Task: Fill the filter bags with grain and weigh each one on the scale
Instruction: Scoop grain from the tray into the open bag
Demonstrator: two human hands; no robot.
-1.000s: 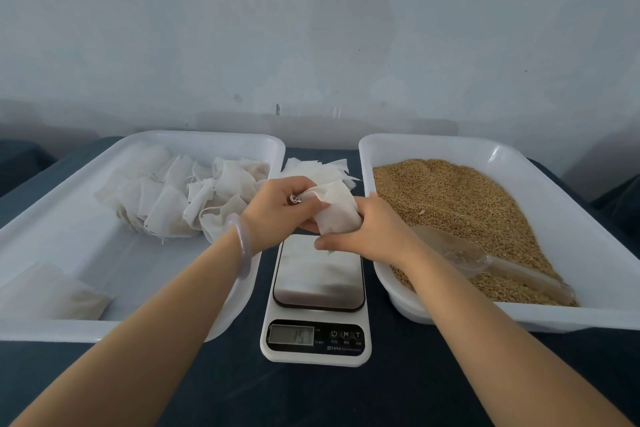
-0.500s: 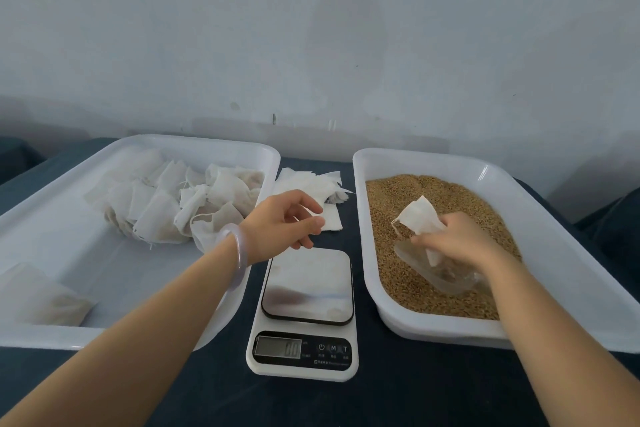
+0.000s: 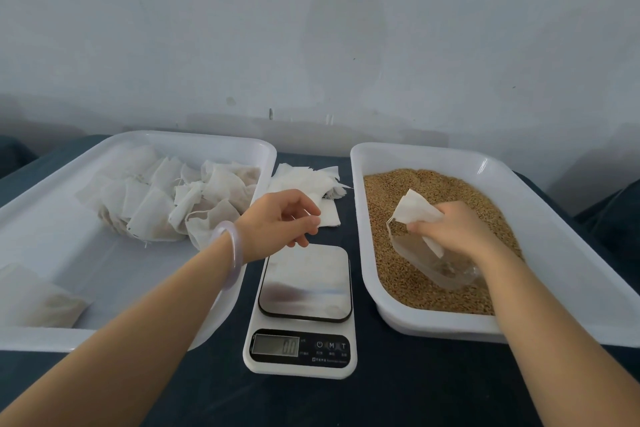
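Note:
My right hand [image 3: 453,234] grips an empty white filter bag [image 3: 414,210] together with a clear plastic scoop [image 3: 433,262], low over the brown grain [image 3: 426,184] in the right white tray [image 3: 554,229]. My left hand [image 3: 277,220] hovers above the far edge of the scale [image 3: 303,308], fingers loosely curled and holding nothing. The scale's steel platform is bare and its display shows zero. A loose stack of flat empty bags [image 3: 311,184] lies on the dark table behind the scale.
The left white tray [image 3: 69,253] holds a heap of filled bags [image 3: 173,201] at its far side and one filled bag [image 3: 34,298] near its front left corner. A pale wall stands close behind the table.
My right hand carried the bag from above the scale into the grain tray and took hold of the scoop. My left hand let go of the bag and stays over the scale.

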